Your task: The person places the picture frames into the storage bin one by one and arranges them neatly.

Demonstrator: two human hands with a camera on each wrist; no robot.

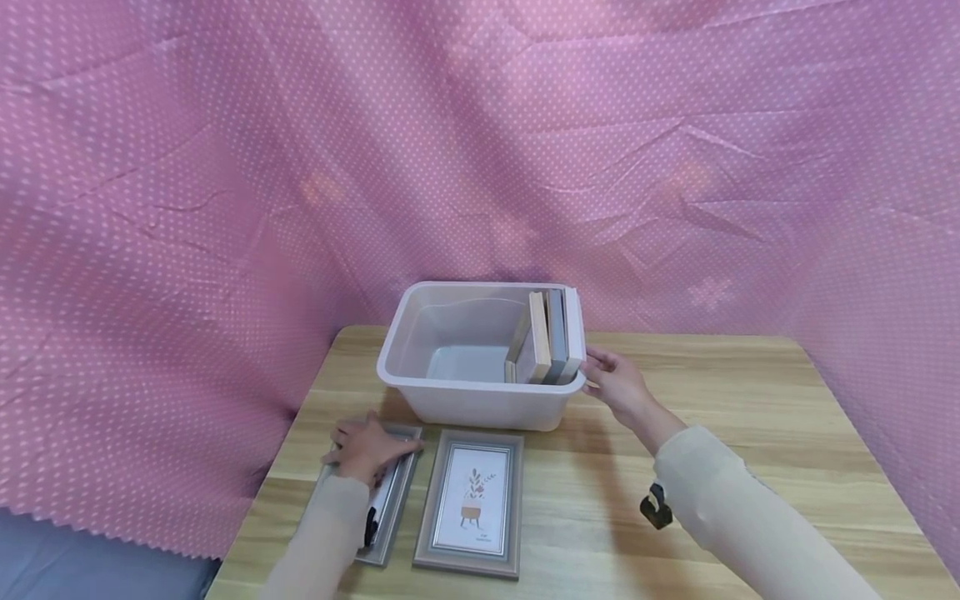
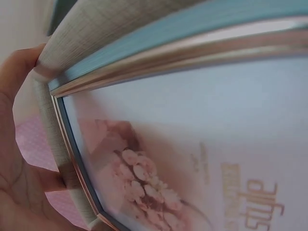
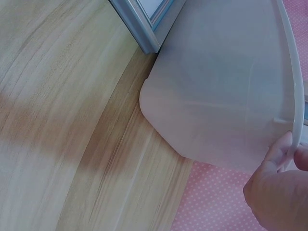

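Pink dotted cloth (image 1: 480,125) hangs in folds around the far and lateral sides of a wood-grained bench (image 1: 750,433). Toward the far edge of the bench stands an off-white plastic bin (image 1: 480,407), open at the top. Two grey-bordered frames occupy the bench in front of it, side by side and slightly apart. The plant-print frame (image 1: 471,504) lies face up, bearing a potted plant motif. The flower-photo frame (image 1: 393,493), to its left, is partly covered by the hand and sleeve above it; the left wrist view shows pale blossoms and the word "style" behind its glazing. Within the bin, several thin upright pieces (image 1: 553,342) stand close together at the right end, some leaning; whether they are books or frames cannot be told.

Of the two hands, the left hand (image 1: 363,450) is spread wide across the far end of the flower-photo frame, directly over it, thumb and fingers gripping its opposite edges; whether that end is raised from the bench is unclear. The right hand (image 1: 618,387) is narrowly closed, pinching the rim of the bin at its right end, just beside the upright pieces and well apart from the flower-photo frame. The plant-print frame lies between the hands, nearer the left. A small black device (image 1: 656,507) sits at the right sleeve.
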